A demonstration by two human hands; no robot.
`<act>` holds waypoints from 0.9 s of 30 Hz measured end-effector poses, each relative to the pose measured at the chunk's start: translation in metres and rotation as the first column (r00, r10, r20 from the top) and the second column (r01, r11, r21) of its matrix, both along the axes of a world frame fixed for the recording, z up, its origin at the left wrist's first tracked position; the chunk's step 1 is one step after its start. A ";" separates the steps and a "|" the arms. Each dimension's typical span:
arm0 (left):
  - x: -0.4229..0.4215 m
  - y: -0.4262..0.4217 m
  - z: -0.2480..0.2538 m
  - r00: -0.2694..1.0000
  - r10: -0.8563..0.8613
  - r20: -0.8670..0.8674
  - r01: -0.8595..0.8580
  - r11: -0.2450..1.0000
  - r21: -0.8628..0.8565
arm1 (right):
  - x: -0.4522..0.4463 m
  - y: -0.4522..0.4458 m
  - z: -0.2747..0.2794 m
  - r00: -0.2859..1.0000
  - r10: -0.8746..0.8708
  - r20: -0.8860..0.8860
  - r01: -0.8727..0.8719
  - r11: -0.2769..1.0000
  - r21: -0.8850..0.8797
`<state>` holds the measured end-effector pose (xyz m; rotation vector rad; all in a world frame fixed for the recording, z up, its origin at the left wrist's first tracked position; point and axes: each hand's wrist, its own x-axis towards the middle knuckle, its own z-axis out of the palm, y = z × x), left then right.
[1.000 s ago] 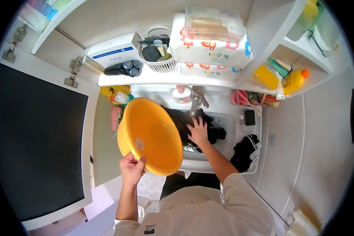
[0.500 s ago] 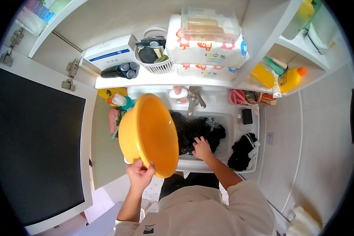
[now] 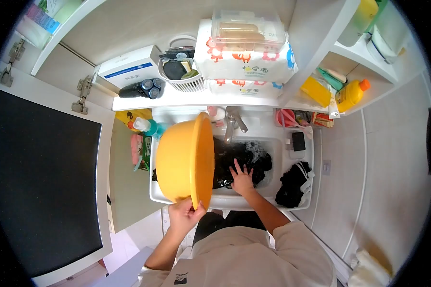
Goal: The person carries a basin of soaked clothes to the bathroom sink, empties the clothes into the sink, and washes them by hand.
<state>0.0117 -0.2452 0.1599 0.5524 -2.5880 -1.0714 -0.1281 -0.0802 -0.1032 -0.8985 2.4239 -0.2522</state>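
My left hand [image 3: 186, 215] grips the near rim of a yellow plastic basin [image 3: 179, 160], which is tipped steeply on its side over the left of the sink, its mouth facing right. Black clothes [image 3: 230, 158] lie wet in the white sink [image 3: 276, 152], with foamy water at their far right. My right hand [image 3: 243, 178] rests on the clothes, fingers spread. Behind the sink stands the faucet [image 3: 232, 123]. The basin covers the left part of the sink.
Black clothing with white trim [image 3: 294, 185] lies on the counter's right, near a black-topped soap box [image 3: 298, 142]. A pump bottle [image 3: 151, 126] stands behind the basin. Overhead, the shelf [image 3: 244, 99] holds tissue packs [image 3: 246, 64], a basket [image 3: 182, 79] and a shaver [image 3: 141, 89]. A cabinet door [image 3: 45, 177] hangs open at left.
The basin has turned further onto its side, so less of its inside shows. My left hand has shifted right with it. My right hand's fingers have spread wider on the clothes.
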 end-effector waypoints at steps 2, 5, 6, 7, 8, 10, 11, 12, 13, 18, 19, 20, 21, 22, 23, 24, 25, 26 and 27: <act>-0.001 0.004 -0.002 1.000 -0.024 0.016 0.024 1.000 -0.001 | 0.000 -0.001 -0.002 0.999 0.000 0.046 0.000 1.000 0.015; -0.005 0.010 -0.002 0.998 -0.053 0.021 0.054 0.999 -0.007 | -0.002 -0.004 -0.007 0.996 0.017 0.084 -0.023 0.998 0.063; -0.004 0.011 -0.007 0.998 -0.059 0.019 0.059 0.998 -0.029 | -0.005 -0.007 -0.005 0.995 0.022 0.094 -0.030 0.996 0.080; -0.002 0.011 -0.011 0.998 -0.063 0.019 0.064 0.997 -0.049 | -0.006 -0.009 -0.004 0.994 0.027 0.106 -0.037 0.995 0.097; 0.000 0.012 -0.013 0.998 -0.060 0.030 0.061 0.997 -0.048 | -0.007 -0.009 -0.003 0.993 0.031 0.112 -0.043 0.994 0.099; 0.002 0.011 -0.016 0.998 -0.050 0.047 0.053 0.997 -0.048 | -0.010 -0.010 0.000 0.992 0.043 0.119 -0.055 0.994 0.100; 0.004 0.011 -0.017 0.999 -0.029 0.043 0.031 0.998 -0.054 | -0.011 -0.011 0.002 0.994 0.038 0.105 -0.047 0.995 0.090; 0.006 0.009 -0.017 0.999 -0.011 0.042 0.014 0.998 -0.058 | -0.010 -0.012 0.006 0.995 0.029 0.093 -0.036 0.996 0.082; 0.009 0.008 -0.016 0.999 0.006 0.041 -0.003 0.998 -0.061 | -0.008 -0.012 0.010 0.996 0.019 0.082 -0.025 0.997 0.075; 0.031 -0.005 -0.012 0.968 0.250 -0.010 -0.246 0.958 0.150 | 0.004 -0.019 0.026 0.997 -0.056 -0.051 0.050 0.993 -0.109; 0.034 -0.007 -0.010 0.951 0.309 -0.017 -0.298 0.927 0.228 | 0.006 -0.020 0.026 0.995 -0.076 -0.059 0.066 0.986 -0.151; 0.039 -0.007 -0.002 0.932 0.361 -0.021 -0.323 0.858 0.399 | 0.008 -0.020 0.027 0.994 -0.111 -0.022 0.103 0.969 -0.223; 0.040 -0.007 0.007 0.898 0.440 -0.023 -0.373 0.787 0.491 | 0.009 -0.019 0.029 0.990 -0.141 0.018 0.140 0.946 -0.293; 0.043 -0.009 0.015 0.856 0.517 -0.018 -0.413 0.704 0.578 | 0.010 -0.019 0.030 0.984 -0.167 0.061 0.178 0.916 -0.359; 0.046 -0.011 0.019 0.808 0.590 -0.003 -0.443 0.610 0.657 | 0.013 -0.019 0.029 0.899 -0.265 0.349 0.403 0.814 -0.418; 0.052 -0.016 0.020 0.791 0.611 -0.027 -0.425 0.580 0.695 | 0.014 -0.017 0.028 0.729 -0.301 0.615 0.616 0.680 -0.398; 0.056 -0.019 0.021 0.775 0.631 -0.042 -0.399 0.539 0.742 | 0.016 -0.014 0.027 0.493 -0.272 0.826 0.794 0.530 -0.299; 0.059 -0.023 0.022 0.759 0.649 -0.058 -0.366 0.498 0.786 | 0.016 -0.011 0.026 0.218 -0.183 0.959 0.915 0.379 -0.136; 0.063 -0.026 0.023 0.744 0.664 -0.073 -0.328 0.457 0.827 | 0.014 -0.006 0.030 0.093 -0.054 0.994 0.951 0.301 -0.073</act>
